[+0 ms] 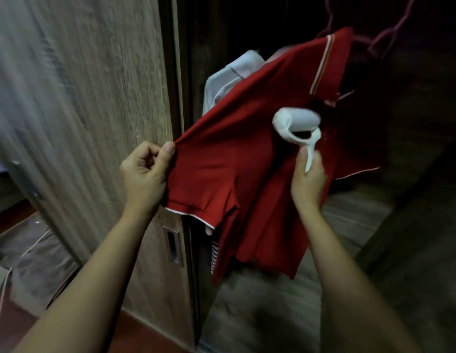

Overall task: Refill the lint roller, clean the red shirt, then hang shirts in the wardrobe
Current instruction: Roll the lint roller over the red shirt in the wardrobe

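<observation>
Pinching the sleeve of the red shirt between thumb and fingers, the left hand pulls the hanging fabric taut at the wardrobe opening so the right hand, clenched on the handle, can press the lint roller against its chest.

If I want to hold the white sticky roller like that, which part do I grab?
Grab the thin handle, not the drum. On the lint roller the fat white drum at the top is the part that lies against the red shirt, so it must stay free. The narrow handle points down and toward you, so come from below, as the right hand does, thumb along the handle.
</observation>
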The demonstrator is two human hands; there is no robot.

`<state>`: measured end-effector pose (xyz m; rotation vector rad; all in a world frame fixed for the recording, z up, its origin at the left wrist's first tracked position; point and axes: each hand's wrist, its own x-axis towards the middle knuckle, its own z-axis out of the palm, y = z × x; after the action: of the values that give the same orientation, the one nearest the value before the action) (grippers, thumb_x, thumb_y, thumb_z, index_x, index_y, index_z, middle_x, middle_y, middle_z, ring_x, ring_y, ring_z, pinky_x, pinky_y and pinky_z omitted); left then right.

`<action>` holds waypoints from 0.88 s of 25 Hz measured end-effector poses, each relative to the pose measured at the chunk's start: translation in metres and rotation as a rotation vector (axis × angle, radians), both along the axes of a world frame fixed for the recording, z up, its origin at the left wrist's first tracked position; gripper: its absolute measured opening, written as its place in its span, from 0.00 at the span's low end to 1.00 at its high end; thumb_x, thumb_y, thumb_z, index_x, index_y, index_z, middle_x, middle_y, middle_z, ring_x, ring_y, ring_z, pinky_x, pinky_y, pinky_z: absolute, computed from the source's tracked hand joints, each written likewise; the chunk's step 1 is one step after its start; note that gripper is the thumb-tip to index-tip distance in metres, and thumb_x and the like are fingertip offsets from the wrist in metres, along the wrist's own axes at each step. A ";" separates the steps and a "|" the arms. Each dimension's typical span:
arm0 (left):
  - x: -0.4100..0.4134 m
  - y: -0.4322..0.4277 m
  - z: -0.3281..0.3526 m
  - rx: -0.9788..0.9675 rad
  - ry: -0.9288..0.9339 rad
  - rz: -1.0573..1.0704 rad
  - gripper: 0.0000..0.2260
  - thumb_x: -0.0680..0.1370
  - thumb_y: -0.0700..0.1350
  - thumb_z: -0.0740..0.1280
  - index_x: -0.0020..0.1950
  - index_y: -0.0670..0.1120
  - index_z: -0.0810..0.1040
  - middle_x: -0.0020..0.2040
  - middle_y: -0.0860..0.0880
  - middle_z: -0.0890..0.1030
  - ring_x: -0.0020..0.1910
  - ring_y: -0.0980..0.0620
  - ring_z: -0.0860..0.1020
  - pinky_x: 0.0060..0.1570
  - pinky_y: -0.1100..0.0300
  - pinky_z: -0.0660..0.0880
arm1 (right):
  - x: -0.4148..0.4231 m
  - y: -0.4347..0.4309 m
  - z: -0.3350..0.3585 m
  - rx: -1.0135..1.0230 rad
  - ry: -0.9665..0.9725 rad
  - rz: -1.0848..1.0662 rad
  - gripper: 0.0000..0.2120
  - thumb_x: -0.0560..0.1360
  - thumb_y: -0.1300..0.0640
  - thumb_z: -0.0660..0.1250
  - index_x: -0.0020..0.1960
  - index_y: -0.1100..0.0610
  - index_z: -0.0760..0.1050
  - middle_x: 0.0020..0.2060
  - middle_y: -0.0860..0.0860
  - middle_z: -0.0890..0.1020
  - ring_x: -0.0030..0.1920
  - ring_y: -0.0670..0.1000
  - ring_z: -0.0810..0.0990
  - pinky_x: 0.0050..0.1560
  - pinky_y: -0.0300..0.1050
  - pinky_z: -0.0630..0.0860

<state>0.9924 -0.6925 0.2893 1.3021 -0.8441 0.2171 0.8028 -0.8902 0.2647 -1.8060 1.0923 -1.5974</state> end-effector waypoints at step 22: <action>0.005 0.001 -0.003 0.002 -0.034 0.028 0.14 0.75 0.57 0.65 0.30 0.56 0.71 0.26 0.56 0.70 0.26 0.63 0.64 0.28 0.65 0.62 | -0.005 0.035 -0.131 0.492 0.252 0.121 0.19 0.80 0.49 0.56 0.52 0.64 0.76 0.49 0.65 0.81 0.51 0.64 0.79 0.44 0.47 0.70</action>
<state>0.9974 -0.6919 0.2860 1.3160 -0.8559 0.2615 0.7977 -0.8552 0.1334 -1.7164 1.3203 -0.9398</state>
